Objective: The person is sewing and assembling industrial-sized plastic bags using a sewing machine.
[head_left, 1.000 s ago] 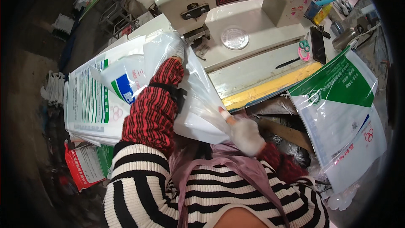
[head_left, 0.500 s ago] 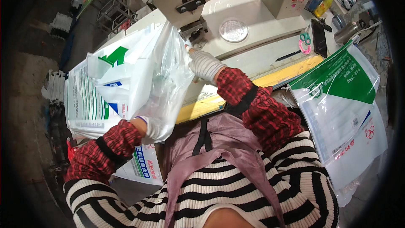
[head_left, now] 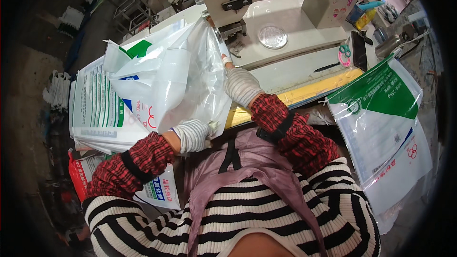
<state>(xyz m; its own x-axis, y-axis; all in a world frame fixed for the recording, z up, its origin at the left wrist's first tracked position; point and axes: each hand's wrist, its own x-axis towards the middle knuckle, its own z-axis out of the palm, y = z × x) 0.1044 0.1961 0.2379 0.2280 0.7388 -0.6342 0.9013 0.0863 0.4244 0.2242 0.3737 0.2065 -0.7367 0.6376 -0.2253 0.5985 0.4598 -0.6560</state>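
Observation:
A large white plastic sack with green and blue print and a thin translucent edge lies spread at the left, in front of a cream industrial sewing machine. My left hand, in a white striped glove, pinches the sack's near corner. Its fingertips are partly hidden by the film. Close to the needle area, my right hand, gloved alike with a bare finger showing, grips the sack's right edge. That edge runs between my two hands.
Another printed sack hangs at the right, and more sacks lie under my left forearm. A yellow strip lines the table's front edge. Beyond it are a pen, pink-and-green scissors, a phone and a round clear dish.
My left hand has come out from behind the film and moved right and up to the sack's near corner. The sack's right edge and my right hand have shifted slightly right.

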